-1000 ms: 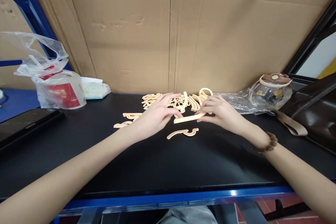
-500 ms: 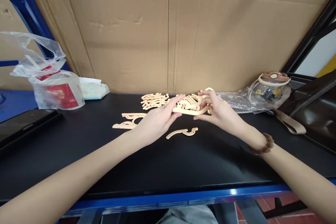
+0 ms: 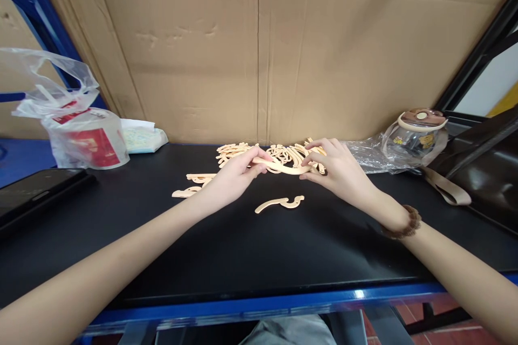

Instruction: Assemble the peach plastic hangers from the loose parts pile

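Both hands hold one curved, pale wooden cut-out piece [image 3: 283, 168] above a black table [image 3: 243, 248]. My left hand [image 3: 232, 177] pinches its left end and my right hand [image 3: 338, 170] pinches its right end. Just behind them lies a pile of several similar wooden pieces [image 3: 279, 153]. One curly piece [image 3: 279, 204] lies alone on the table in front of the hands. Two more pieces [image 3: 194, 184] lie to the left of my left hand. A bead bracelet [image 3: 402, 222] sits on my right wrist.
A cardboard sheet [image 3: 259, 54] stands behind the table. A plastic bag with a red-labelled roll [image 3: 87, 143] and a tissue pack [image 3: 141, 137] sit back left, a dark flat device [image 3: 36, 188] at left. A lidded jar [image 3: 418, 137] on clear plastic and a dark bag [image 3: 481, 172] sit right.
The hands lifted the wooden piece from in front of the pile back up to it, and the piece now shows as a curve held at both ends.
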Motion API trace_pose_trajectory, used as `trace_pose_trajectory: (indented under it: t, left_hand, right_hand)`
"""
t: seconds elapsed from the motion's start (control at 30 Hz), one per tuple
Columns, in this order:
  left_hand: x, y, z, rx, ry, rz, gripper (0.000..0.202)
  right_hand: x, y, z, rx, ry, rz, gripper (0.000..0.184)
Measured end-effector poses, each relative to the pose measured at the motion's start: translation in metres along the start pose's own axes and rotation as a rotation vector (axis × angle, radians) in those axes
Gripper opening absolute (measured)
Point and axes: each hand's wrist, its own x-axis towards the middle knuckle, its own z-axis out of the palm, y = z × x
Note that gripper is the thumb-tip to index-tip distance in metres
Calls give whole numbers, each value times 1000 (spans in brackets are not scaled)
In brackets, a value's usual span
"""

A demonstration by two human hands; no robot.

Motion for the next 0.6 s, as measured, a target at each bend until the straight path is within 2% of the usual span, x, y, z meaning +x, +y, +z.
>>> trace_pose_trajectory:
  t: [0.17, 0.23, 0.3, 0.4, 0.5, 0.6]
  left_hand:
    - [5, -3, -7, -248, 0, -138, 17]
    - [6, -2, -9, -341, -3, -174, 16]
    - [6, -2, -11, -427, 14, -207, 15]
    - [7, -3, -12, -496, 53, -249, 13]
    - [7, -4, -12, -504, 72, -237, 9]
    - [7, -2, -13, -481, 104, -194, 9]
  right_hand:
    - [1, 7, 3, 46, 14, 147, 41]
    - [1, 8, 3, 121, -10, 191, 41]
    - [1, 6, 3, 235, -75, 170, 32]
    - [0, 0, 7, 420, -179, 61, 22]
    - [-2, -6, 11, 493, -208, -1, 29]
    - [-3, -8, 14, 459, -181, 43, 49]
